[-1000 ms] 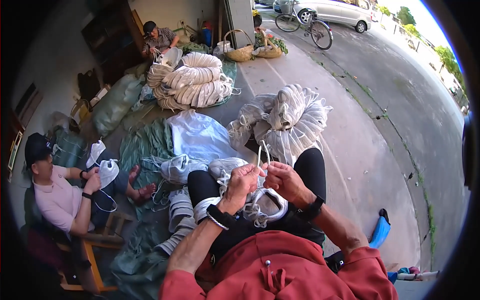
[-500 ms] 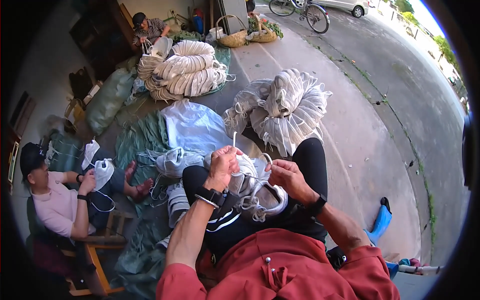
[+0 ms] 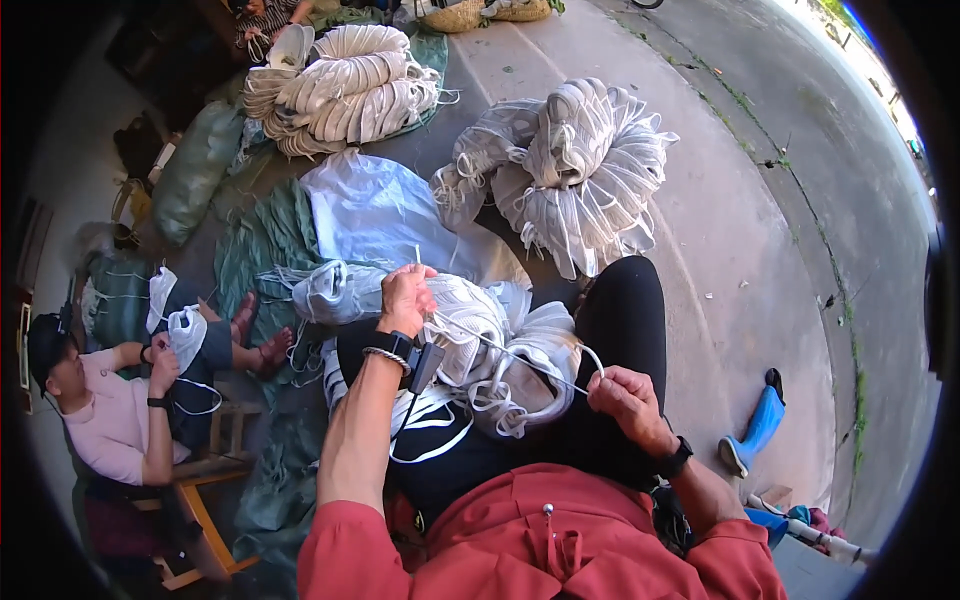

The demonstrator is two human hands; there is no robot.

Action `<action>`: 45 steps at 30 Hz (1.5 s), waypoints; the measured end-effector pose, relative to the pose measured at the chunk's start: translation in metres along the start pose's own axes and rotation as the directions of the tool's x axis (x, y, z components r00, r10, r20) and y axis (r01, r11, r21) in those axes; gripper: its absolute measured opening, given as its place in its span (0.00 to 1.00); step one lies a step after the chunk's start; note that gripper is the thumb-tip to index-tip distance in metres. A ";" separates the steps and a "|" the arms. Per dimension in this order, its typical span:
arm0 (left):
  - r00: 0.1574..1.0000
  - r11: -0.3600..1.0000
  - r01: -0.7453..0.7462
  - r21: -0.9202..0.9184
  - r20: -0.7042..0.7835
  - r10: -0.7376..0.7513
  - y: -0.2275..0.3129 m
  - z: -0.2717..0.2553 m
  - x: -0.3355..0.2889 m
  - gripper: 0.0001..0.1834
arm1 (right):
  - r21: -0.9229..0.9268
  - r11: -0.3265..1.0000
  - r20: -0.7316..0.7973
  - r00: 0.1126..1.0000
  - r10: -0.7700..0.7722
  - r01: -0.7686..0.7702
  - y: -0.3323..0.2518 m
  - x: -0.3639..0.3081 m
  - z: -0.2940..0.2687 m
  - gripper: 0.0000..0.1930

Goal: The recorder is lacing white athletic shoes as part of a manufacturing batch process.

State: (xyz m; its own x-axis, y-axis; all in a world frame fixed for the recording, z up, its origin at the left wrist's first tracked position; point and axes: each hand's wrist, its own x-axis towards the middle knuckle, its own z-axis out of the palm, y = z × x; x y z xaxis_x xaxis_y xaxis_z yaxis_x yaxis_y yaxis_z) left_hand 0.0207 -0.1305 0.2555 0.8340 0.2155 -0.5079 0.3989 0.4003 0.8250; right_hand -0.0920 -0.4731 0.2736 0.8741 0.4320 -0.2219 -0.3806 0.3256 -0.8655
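A thin white cord [image 3: 503, 350] runs taut and slanting between my two hands, above my lap. My left hand [image 3: 408, 298] is closed on one end, with a short white tip sticking up from the fingers. Lower and to the right, my right hand [image 3: 630, 403] pinches the other part, where a thicker white loop curves up. Under the cord, a bundle of white shoe uppers [image 3: 535, 375] with loose laces rests across my thighs. More white uppers [image 3: 335, 292] lie against my left knee.
Ahead are a coiled pile of white uppers [image 3: 590, 175] and a larger one [image 3: 345, 90] on green sheeting. A seated co-worker [image 3: 110, 400] at left holds white uppers; another person [image 3: 270, 25] sits at the back. A blue boot [image 3: 755, 430] lies at right, a wooden stool [image 3: 205, 520] at left.
My hands have moved apart, the left one up and left, the right one down and right, drawing the cord out straight. The view has tilted downward.
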 end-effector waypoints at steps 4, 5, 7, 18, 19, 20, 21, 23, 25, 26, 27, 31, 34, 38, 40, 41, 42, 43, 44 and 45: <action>0.997 0.999 0.036 -0.035 -0.064 -0.038 -0.005 -0.003 0.013 0.08 | -0.083 0.996 -0.006 1.000 0.021 -0.021 -0.003 -0.016 0.004 0.12; 0.995 1.000 0.021 -0.013 -0.093 -0.022 -0.007 -0.003 0.016 0.08 | -0.087 0.996 0.002 1.000 0.026 -0.026 -0.001 -0.020 0.002 0.12; 0.993 1.000 0.015 0.013 -0.119 -0.013 -0.007 0.002 0.018 0.08 | -0.107 0.994 0.011 1.000 0.019 -0.017 0.003 -0.028 -0.002 0.11; 0.998 0.997 -0.025 0.079 -0.060 0.029 0.010 0.000 -0.005 0.09 | -0.191 0.981 0.020 0.999 0.027 -0.023 -0.008 -0.053 -0.003 0.08; 1.000 0.998 -0.016 0.066 -0.020 0.017 0.014 0.004 -0.021 0.08 | -0.165 0.986 -0.017 1.000 0.017 -0.019 -0.012 -0.051 -0.007 0.09; 1.000 0.999 -0.008 0.053 0.020 0.007 0.018 0.007 -0.038 0.07 | -0.168 0.986 -0.051 0.998 -0.021 0.012 -0.017 -0.044 -0.008 0.09; 0.994 0.999 0.015 0.046 0.104 -0.020 0.019 0.010 -0.061 0.07 | -0.132 0.986 -0.024 0.994 -0.107 0.103 -0.025 -0.035 -0.009 0.10; 0.975 0.998 0.037 0.048 0.219 -0.047 0.011 0.019 -0.112 0.08 | -0.073 0.977 0.017 0.980 -0.200 0.201 -0.052 -0.008 -0.002 0.10; 0.964 0.996 0.058 0.072 0.255 -0.074 -0.018 0.033 -0.153 0.09 | -0.083 0.957 0.077 0.959 -0.273 0.279 -0.078 0.027 0.021 0.11; 0.957 0.992 0.086 0.088 0.270 -0.107 -0.031 0.042 -0.163 0.10 | -0.119 0.930 0.111 0.935 -0.336 0.348 -0.084 0.045 0.032 0.11; 0.964 0.997 0.063 0.042 0.256 -0.072 -0.033 0.051 -0.168 0.09 | -0.123 0.924 0.195 0.922 -0.334 0.361 -0.092 0.061 0.045 0.10; 0.976 0.995 -0.058 0.077 0.212 0.041 -0.028 0.068 -0.163 0.07 | -0.190 0.914 0.490 0.841 -0.228 0.359 -0.094 0.083 0.111 0.09; 0.949 0.952 -0.277 0.133 0.191 0.250 -0.019 0.079 -0.166 0.08 | -0.273 0.886 0.572 0.804 -0.163 0.374 -0.083 0.094 0.133 0.12; 0.968 0.944 -0.183 0.276 0.219 0.123 -0.012 0.066 -0.160 0.08 | -0.209 0.919 0.385 0.892 -0.238 0.336 -0.074 0.111 0.118 0.13; 0.980 0.999 0.050 0.015 0.190 -0.052 -0.007 0.057 -0.156 0.10 | -0.216 0.931 0.150 0.952 -0.267 0.295 -0.064 0.116 0.098 0.13; 0.976 0.998 0.067 -0.022 0.211 -0.061 -0.006 0.053 -0.151 0.10 | -0.355 0.878 0.162 0.946 -0.280 0.321 -0.039 0.125 0.074 0.11; 0.975 0.998 0.065 -0.022 0.215 -0.058 -0.006 0.051 -0.146 0.10 | -0.485 0.806 0.176 0.941 -0.289 0.338 -0.010 0.130 0.054 0.10; 0.975 0.993 0.087 -0.084 0.210 -0.068 -0.007 0.048 -0.141 0.10 | -0.579 0.747 0.214 0.945 -0.247 0.326 0.010 0.126 0.049 0.09; 0.975 0.983 0.111 -0.145 0.206 -0.079 -0.008 0.044 -0.137 0.10 | -0.666 0.677 0.245 0.949 -0.200 0.315 0.025 0.118 0.047 0.08; 0.970 0.979 0.132 -0.155 0.221 -0.096 -0.006 0.042 -0.134 0.10 | -0.704 0.596 0.336 0.920 -0.201 0.387 0.026 0.109 0.051 0.08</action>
State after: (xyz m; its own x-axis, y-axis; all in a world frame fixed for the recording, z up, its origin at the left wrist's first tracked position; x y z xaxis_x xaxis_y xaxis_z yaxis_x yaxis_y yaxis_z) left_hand -0.0769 -0.1992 0.3291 0.8553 -0.0264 -0.5175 0.4420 0.5584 0.7020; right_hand -0.0225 -0.3746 0.2496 0.7797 0.6145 0.1203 0.3236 -0.2309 -0.9176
